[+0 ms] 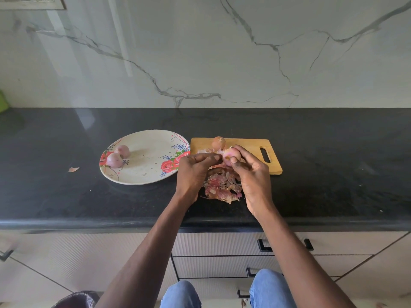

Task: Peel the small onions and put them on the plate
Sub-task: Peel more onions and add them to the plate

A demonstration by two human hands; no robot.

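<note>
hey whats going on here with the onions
A person is peeling small onions at a counter. The right hand holds a partly peeled onion over the cutting board while the left hand pinches at its skin. Two peeled onions sit on the plate, one unpeeled onion waits on the board, and a pile of skins lies below.

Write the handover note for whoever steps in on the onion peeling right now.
Hands: the right hand grips a mostly peeled onion over the cutting board; the left hand pinches at its skin.
Done: two peeled onions lie on the floral plate, at its left side.
Left: finish the held onion and plate it, then peel the unpeeled onion at the board's far edge.
Peels are heaped on the counter in front of the board; one scrap lies left of the plate.
</note>
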